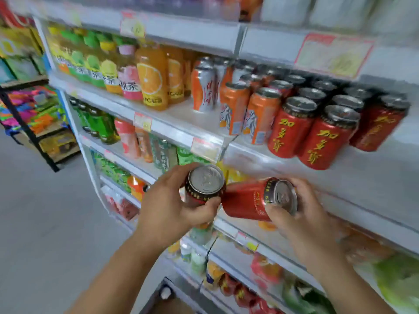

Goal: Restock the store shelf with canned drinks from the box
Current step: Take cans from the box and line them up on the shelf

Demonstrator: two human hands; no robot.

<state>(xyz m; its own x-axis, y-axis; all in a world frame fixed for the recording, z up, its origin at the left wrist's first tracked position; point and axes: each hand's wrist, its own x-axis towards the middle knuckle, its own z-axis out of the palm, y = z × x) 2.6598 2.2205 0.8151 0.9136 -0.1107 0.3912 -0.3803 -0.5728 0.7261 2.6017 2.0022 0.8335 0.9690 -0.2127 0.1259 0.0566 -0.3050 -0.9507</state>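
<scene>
Head view: my left grip (172, 200) is curled round an upright red can (205, 184), and my right grip (303, 214) round a second red can (244, 200) tipped sideways. Both are held just below the shelf (374, 171) where matching red cans (317, 132) stand. I judge this the carrying step. Next I should right the tipped can and set both on the bare front strip.

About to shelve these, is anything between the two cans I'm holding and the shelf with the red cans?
Nothing visible. The left can and right can are below the shelf, with only air between. Stocked red cans crowd its front edge; bare space shows to their right.
</scene>
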